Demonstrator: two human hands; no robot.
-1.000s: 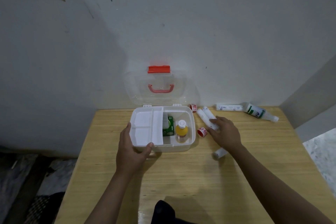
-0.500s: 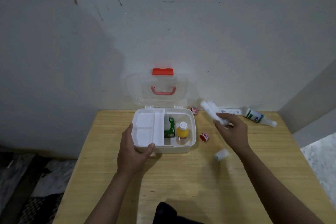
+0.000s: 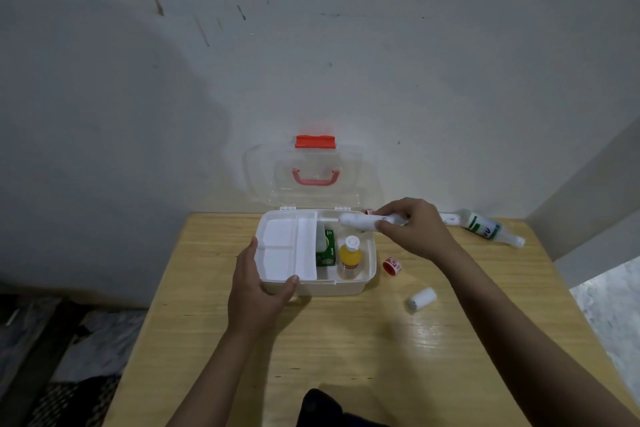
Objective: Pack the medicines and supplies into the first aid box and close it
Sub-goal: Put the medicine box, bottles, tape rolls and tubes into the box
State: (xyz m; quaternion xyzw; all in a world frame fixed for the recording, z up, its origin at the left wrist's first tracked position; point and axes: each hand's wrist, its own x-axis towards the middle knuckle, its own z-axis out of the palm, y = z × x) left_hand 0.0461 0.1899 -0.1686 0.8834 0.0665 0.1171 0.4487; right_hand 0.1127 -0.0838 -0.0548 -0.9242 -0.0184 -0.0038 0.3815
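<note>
1. One first aid box (image 3: 349,284), clear lid (image 3: 311,170) upright, at table (image 3: 346,350) rear; holds white tray (image 3: 287,250), green carton (image 3: 327,250), orange bottle (image 3: 349,255).
2. Right hand (image 3: 414,229): fingers closed on white tubes (image 3: 363,221) over box's far edge.
3. Left hand (image 3: 258,288): grips box's front-left corner.
4. Loose on table: red tape roll (image 3: 392,266), gauze roll (image 3: 420,299), green-labelled bottle (image 3: 486,228).

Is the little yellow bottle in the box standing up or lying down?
Standing up. The yellow bottle shows its white cap from above, inside the box.
</note>
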